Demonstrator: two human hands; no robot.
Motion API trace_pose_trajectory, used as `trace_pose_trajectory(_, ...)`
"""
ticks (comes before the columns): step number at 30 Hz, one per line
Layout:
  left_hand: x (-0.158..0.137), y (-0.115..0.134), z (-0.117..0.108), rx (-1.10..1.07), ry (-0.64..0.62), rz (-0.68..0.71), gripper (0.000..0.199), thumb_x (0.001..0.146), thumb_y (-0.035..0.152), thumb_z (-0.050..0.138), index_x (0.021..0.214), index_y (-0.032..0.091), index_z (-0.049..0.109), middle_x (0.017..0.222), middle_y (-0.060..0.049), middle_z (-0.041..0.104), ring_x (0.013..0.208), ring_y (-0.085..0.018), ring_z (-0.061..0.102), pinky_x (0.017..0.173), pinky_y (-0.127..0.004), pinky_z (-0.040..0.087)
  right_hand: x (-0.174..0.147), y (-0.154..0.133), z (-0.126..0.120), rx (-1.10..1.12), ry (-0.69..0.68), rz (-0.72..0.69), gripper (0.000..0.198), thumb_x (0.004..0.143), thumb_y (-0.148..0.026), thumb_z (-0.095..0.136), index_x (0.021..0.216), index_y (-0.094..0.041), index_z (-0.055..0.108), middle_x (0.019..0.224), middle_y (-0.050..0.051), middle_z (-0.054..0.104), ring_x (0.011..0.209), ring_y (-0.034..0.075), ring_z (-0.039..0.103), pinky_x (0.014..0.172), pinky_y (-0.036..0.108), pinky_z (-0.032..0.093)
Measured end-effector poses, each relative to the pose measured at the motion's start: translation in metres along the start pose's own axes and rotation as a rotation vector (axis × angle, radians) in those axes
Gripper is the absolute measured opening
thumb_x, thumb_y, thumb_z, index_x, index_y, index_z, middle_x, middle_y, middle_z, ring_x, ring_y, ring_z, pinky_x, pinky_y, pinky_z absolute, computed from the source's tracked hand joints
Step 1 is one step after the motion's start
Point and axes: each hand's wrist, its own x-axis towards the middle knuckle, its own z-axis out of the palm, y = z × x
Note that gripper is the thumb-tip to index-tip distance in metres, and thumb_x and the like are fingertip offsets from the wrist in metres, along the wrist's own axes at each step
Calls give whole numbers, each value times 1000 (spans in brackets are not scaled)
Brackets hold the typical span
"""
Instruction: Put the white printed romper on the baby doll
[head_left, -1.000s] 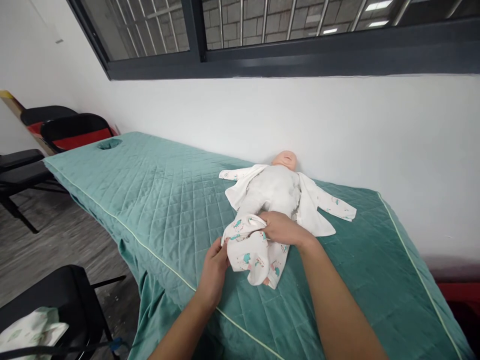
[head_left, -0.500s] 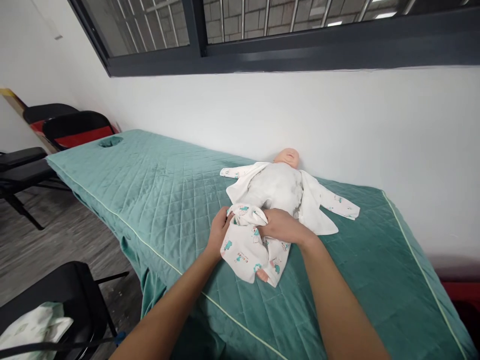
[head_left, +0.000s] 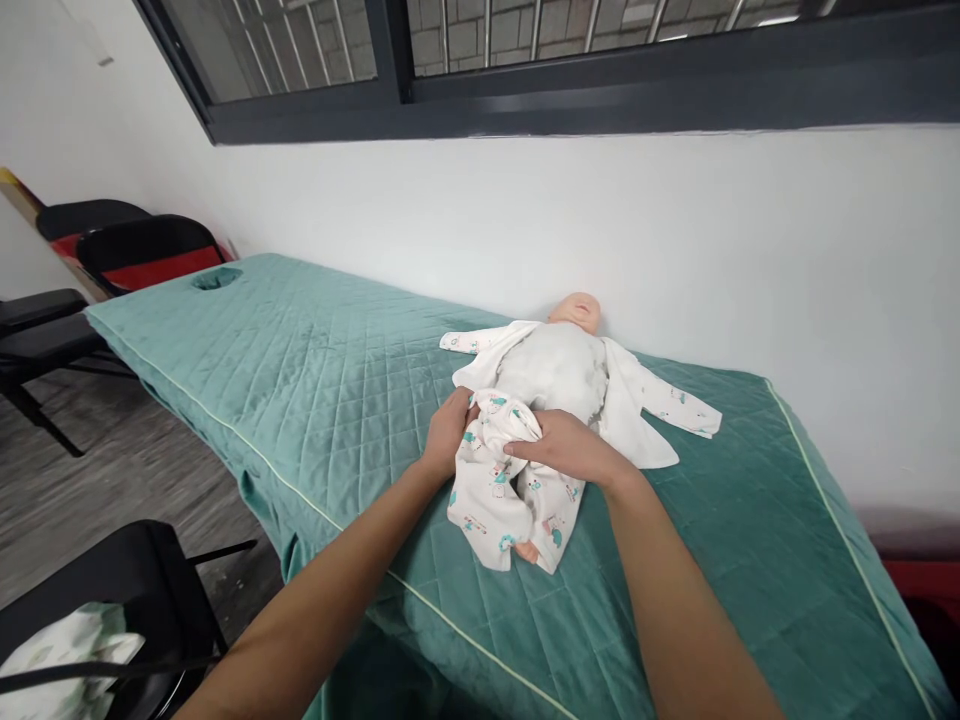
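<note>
The small white trousers (head_left: pixel 487 500), printed with teal and reddish figures, are gathered in folds at the waist around the upper legs of a baby doll (head_left: pixel 551 365), their legs spread toward the bed's near edge. A pinkish foot peeks out at the hems. The doll lies on its back on the green quilted bed (head_left: pixel 337 370), pale torso bare between the panels of an open white jacket (head_left: pixel 630 415), sleeves outstretched.
</note>
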Motion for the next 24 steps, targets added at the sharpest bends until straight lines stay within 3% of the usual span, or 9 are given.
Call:
trace_pose_trajectory(5,10,-10,6,265,8,50,13,95,27,42,94,20,53,93,-8,62,83,-21,58,71,-31,42,1,2,1,-25,9,16,31,83,-47,60,99,-24,72,99,3,73,89,24,67,76,32,49)
trace_pose_trajectory(14,37,-10,10,388,-4,128,19,92,12,46,108,16,56,107,-11,61,103,-22,57,83,-30,44,6,3,3,-112,92,-16,17,83,-34,55,87,-21,65,91,2,72,82,21,65,68,28,42)
trace_pose_trajectory(24,64,-12,18,446,-53,224,19,94,20,48,107,11,59,105,-11,60,106,-26,56,87,-30,41,10,6,3,-44,200,-37,16,83,-27,51,92,-20,63,98,2,72,90,22,63,75,28,44)
